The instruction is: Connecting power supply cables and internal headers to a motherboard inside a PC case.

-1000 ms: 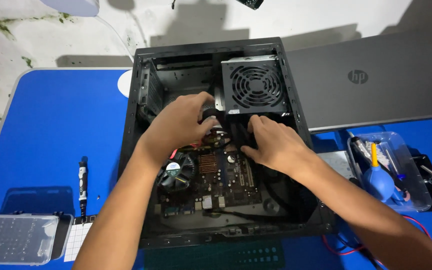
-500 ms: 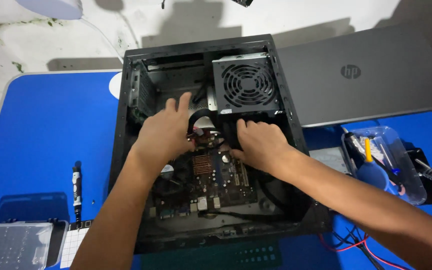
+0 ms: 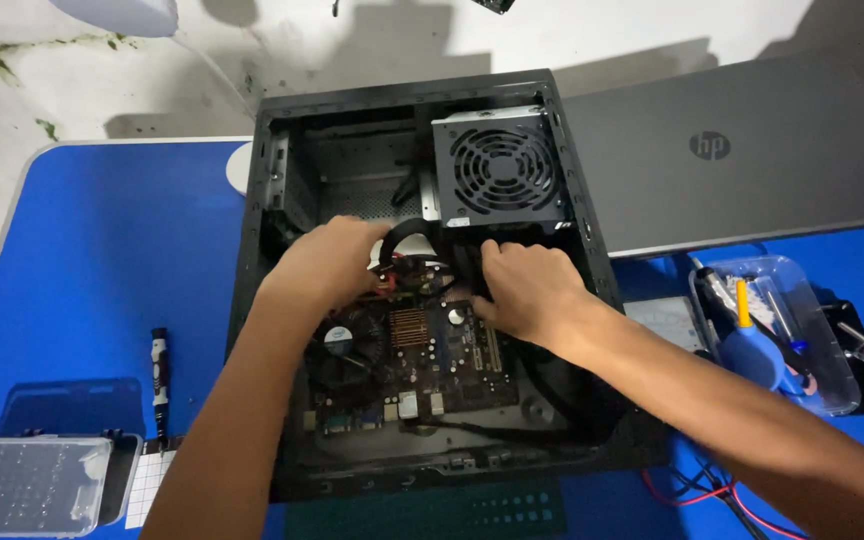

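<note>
Cables (image 3: 414, 240): black bundle with red strands, inside the open PC case (image 3: 592, 300), just below the power supply (image 3: 500, 168) and above the motherboard (image 3: 414, 360).

Left hand (image 3: 327, 268): curled over the bundle's left side; fingers hidden, so whether it is closed on the cables cannot be told.

Right hand (image 3: 527, 290): fingers bent around the black leads at the right of the bundle, apparently gripping.

Risks: a hard tug could strain a connector or snag leads on the CPU fan (image 3: 344, 345); knuckles are close to board components and the case's metal edges.

Surroundings: closed grey laptop (image 3: 742, 150) right of the case; clear tray (image 3: 832, 380) of tools near the right forearm; screwdriver (image 3: 159, 375) and clear bit box (image 3: 27, 485) at left, all on a blue table (image 3: 102, 260). Both forearms cross the case opening and hide part of the board.
</note>
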